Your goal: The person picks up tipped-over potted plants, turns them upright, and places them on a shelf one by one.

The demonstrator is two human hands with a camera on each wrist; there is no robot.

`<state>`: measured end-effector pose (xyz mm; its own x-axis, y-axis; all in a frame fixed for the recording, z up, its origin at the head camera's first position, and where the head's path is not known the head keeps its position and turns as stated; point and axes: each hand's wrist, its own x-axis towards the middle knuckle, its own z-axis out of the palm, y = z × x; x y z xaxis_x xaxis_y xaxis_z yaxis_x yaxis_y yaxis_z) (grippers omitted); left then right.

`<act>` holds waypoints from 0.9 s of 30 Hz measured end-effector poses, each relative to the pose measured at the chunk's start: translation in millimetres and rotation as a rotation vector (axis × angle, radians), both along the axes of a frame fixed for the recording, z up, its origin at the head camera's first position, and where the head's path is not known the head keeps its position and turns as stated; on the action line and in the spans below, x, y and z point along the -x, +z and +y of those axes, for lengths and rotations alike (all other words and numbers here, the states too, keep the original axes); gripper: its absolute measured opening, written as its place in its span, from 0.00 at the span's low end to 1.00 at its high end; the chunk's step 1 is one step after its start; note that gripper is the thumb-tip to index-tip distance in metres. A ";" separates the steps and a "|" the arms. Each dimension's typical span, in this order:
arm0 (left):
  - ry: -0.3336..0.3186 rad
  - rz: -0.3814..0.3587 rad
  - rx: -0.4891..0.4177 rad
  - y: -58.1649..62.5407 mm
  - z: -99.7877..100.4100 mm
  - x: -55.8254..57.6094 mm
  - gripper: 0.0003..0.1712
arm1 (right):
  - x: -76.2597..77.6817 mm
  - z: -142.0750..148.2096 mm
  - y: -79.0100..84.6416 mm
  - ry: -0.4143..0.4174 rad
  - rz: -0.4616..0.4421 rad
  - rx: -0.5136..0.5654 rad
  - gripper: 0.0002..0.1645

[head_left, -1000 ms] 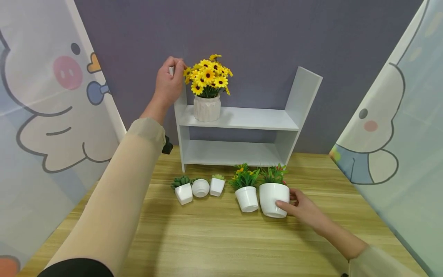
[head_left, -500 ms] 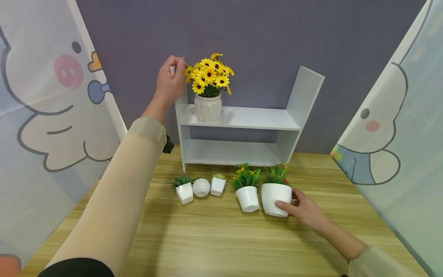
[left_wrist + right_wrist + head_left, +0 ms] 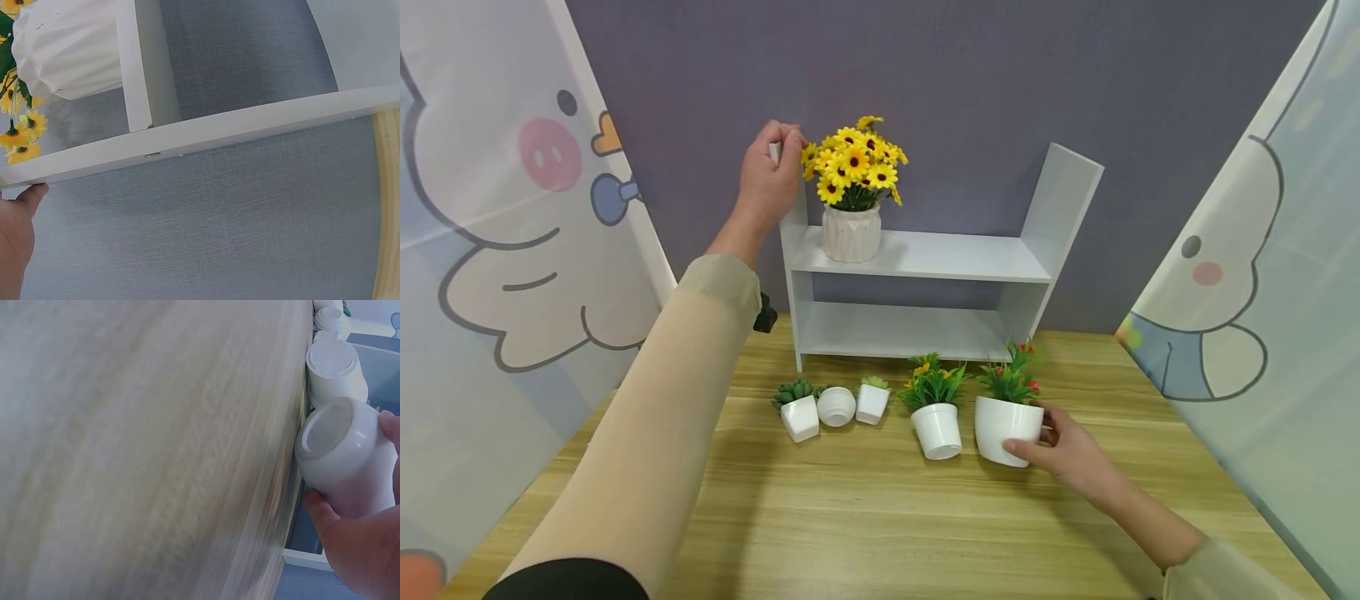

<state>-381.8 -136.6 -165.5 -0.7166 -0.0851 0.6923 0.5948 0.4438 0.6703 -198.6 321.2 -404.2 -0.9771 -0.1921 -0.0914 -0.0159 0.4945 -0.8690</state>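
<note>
At the upper left, my left hand (image 3: 771, 177) grips the top of the left side panel of a white shelf (image 3: 917, 254). In the left wrist view its thumb (image 3: 32, 197) lies against the panel's edge. My right hand (image 3: 1078, 457) holds a round white flowerpot (image 3: 1002, 427) with green leaves and small red flowers, thumb on the near side and fingers behind. The right wrist view shows this pot tilted, with its base toward the camera. Beside it on the table lies a smaller white pot (image 3: 937, 432) with a yellow-flowered plant.
A ribbed pot of yellow flowers (image 3: 852, 233) stands on the shelf's upper board, at the left. Three small white succulent pots, the middle one (image 3: 836, 407) round, lie on the wooden table (image 3: 865, 517) before the shelf. Cartoon-printed panels (image 3: 1225, 333) flank the table.
The red-flowered pot has shifted to the right in my right hand, away from the yellow-flowered pot, and its plant now leans more to the right. My left hand keeps its grip on the shelf.
</note>
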 end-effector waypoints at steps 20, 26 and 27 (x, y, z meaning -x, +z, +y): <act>0.004 0.000 0.007 0.1 0.6 1.7 0.17 | 4.0 0.0 -5.0 0.018 0.118 0.074 0.61; 0.006 0.003 0.010 0.2 0.6 0.6 0.17 | 7.5 3.8 -7.7 0.020 0.191 -0.011 0.64; 0.007 0.003 0.009 0.3 0.5 0.6 0.17 | 8.3 4.3 -8.4 0.018 0.197 -0.025 0.64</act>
<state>-382.4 -136.0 -165.2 -0.7136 -0.0834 0.6955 0.5942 0.4537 0.6641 -206.9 325.5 -412.5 -0.9730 -0.2096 0.0963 -0.1934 0.5138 -0.8358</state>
